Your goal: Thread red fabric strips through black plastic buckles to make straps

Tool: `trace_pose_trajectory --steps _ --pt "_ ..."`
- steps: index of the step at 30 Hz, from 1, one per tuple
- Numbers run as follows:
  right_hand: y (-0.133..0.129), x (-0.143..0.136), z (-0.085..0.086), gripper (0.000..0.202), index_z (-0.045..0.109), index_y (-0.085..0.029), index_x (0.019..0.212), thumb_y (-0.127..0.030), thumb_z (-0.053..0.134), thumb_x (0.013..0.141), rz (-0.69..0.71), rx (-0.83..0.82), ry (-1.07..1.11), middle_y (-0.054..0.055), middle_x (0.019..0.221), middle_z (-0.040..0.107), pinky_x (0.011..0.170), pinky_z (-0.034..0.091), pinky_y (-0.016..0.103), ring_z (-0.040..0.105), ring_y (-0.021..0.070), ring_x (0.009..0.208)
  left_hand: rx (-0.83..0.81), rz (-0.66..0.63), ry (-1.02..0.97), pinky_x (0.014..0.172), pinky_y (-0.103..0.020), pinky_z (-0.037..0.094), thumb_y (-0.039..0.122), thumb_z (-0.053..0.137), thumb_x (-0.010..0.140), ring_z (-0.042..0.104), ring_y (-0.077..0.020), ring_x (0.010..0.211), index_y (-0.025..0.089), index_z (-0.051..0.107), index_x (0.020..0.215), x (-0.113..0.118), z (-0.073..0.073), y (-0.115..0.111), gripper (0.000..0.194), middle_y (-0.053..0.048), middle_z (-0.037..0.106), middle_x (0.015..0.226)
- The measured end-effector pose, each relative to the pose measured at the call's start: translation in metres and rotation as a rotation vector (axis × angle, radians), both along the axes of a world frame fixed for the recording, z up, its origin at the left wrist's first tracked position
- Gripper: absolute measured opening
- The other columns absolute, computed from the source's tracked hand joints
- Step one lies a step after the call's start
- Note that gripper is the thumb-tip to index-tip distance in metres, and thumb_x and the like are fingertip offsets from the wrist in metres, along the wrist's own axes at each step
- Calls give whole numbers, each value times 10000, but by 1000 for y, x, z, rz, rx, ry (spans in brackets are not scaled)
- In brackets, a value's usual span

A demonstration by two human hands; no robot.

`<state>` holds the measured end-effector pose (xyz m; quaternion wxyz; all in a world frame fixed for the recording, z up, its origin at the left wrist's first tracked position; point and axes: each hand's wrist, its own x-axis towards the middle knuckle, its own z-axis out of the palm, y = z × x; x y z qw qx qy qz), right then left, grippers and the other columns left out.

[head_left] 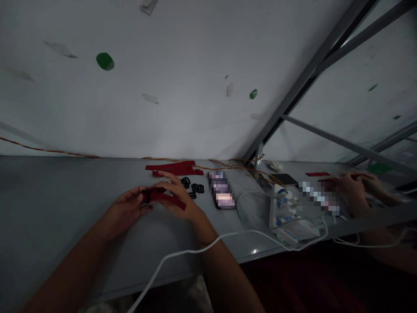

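Fingers of the left hand (124, 213) pinch the red strap (172, 200) at its black buckle (146, 197), above the worktop (52, 195); the right hand (180, 189) holds it alongside. Judgement: keep the strap flat, grip close to the buckle.

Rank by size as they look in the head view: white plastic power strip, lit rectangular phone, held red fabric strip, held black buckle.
1. White power strip
2. Phone and red strip: unsure, since the strip is partly covered
3. Black buckle
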<state>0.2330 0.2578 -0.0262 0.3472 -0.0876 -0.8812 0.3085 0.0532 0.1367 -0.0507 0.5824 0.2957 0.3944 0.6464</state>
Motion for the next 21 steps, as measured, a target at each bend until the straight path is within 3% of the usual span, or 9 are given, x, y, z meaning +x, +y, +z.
trace_pose_trajectory --steps 3,6,10,15,21 --pt "2 -5 -1 182 716 -211 1014 -243 737 835 -8 -23 32 88 1345 596 1103 391 348 533 210 1289 -1 -40 -1 810 -343 573 301 750 823 646 -249 1051 238 726 1062 2 0 0 249 -78 680 1194" --pt "4 -6 3 92 728 -229 943 -231 713 853 -125 -34 51 59 1215 672 1043 435 336 602 189 1164 18 -55 16 816 -333 568 301 748 828 623 -245 1085 229 724 1084 3 1 0 266 -98 643 1259" --pt "6 -5 6 47 726 -213 888 -236 687 879 -381 -68 96 70 1066 701 979 462 346 624 193 1040 41 -93 34 850 -329 556 293 757 826 642 -218 1026 224 701 1065 4 1 1 255 -81 655 1106" --pt "12 0 5 72 703 -189 890 -186 631 895 -593 -55 185 70 991 689 963 446 349 602 198 993 39 -131 80 824 -341 554 329 751 839 677 -199 892 219 618 979 7 -1 3 223 -55 653 927" --pt "22 8 1 152 688 -175 917 -229 546 927 -778 -61 244 94 985 683 915 461 349 596 215 963 68 -177 239 791 -289 514 380 698 878 609 -140 790 221 565 934 7 -1 2 214 -28 630 894"
